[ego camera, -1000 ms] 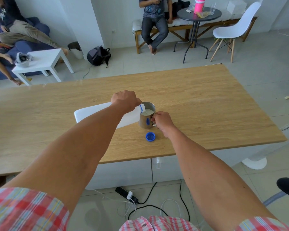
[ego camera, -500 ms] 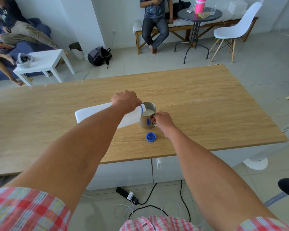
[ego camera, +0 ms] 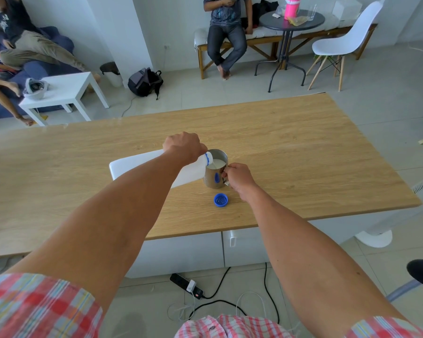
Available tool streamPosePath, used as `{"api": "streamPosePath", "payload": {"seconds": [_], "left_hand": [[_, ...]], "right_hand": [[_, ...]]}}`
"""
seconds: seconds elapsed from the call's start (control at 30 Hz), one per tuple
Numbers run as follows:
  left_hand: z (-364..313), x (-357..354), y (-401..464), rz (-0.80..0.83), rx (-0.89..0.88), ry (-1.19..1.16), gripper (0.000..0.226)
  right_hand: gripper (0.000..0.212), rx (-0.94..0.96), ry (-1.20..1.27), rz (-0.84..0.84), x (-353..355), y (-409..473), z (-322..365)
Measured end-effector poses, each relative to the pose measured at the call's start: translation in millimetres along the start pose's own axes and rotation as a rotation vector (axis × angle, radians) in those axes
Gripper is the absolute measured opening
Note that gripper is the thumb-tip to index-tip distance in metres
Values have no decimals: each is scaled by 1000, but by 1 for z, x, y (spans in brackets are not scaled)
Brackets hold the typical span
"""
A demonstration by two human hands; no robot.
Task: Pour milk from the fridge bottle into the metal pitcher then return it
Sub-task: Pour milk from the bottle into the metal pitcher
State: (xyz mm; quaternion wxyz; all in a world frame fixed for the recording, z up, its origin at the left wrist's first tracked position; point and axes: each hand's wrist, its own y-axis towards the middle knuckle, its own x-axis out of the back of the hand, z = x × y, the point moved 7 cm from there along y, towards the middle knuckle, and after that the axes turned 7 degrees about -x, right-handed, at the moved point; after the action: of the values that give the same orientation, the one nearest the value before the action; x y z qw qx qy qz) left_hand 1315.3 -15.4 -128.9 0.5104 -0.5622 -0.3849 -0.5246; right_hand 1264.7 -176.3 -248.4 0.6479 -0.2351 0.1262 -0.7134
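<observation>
A white plastic milk bottle [ego camera: 132, 163] is tipped nearly level, its blue-ringed mouth over the rim of the metal pitcher [ego camera: 211, 178]. My left hand [ego camera: 183, 146] grips the bottle near its neck from above. Milk shows white inside the pitcher. The pitcher stands upright on the wooden table [ego camera: 303, 154], and my right hand [ego camera: 238, 178] holds its handle on the right side. The bottle's blue cap [ego camera: 221, 200] lies open side up on the table just in front of the pitcher.
The table's front edge runs just below the cap. On the floor under the table lie a power strip [ego camera: 187, 285] and cables. Beyond the table are people seated, a white side table [ego camera: 66, 90], a round black table [ego camera: 291, 20] and a white chair [ego camera: 344, 42].
The bottle stays tipped over the pitcher and both hands keep their holds. The milk level in the pitcher looks slightly higher.
</observation>
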Motion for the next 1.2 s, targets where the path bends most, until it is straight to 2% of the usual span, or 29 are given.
{"api": "streamPosePath", "payload": {"seconds": [1.2], "left_hand": [[0,1,2,2,14,6,34]], "right_hand": [[23,11,-16,-8,2,-5,3]]}}
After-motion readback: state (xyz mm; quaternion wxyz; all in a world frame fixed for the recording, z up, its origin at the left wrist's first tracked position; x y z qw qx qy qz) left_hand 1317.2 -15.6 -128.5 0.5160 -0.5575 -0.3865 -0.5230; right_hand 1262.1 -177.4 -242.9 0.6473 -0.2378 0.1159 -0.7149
